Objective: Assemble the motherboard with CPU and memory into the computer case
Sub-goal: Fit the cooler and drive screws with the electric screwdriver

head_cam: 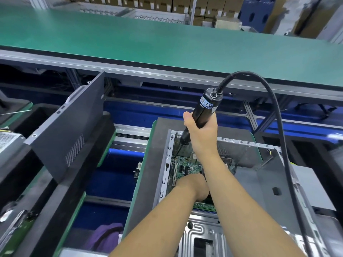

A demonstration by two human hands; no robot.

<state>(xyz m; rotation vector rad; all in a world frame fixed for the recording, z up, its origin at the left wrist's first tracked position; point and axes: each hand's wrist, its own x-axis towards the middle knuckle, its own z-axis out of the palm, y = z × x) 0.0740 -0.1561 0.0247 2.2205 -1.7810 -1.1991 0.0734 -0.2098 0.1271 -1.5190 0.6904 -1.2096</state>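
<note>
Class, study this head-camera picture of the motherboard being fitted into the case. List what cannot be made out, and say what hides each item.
- Left hand fingers: head view, hidden under the right forearm.
- Screwdriver bit and screw: too small and dark at the motherboard.
- CPU and memory: covered by both arms.
- Computer case near end: cut off by the bottom edge.
- Screwdriver label: blurred.

screwdriver (204,110), gripped in right hand (201,135): blue-white label near top, print unreadable | motherboard (187,166) edge below left hand (194,186): white lettering, too small to read
</note>
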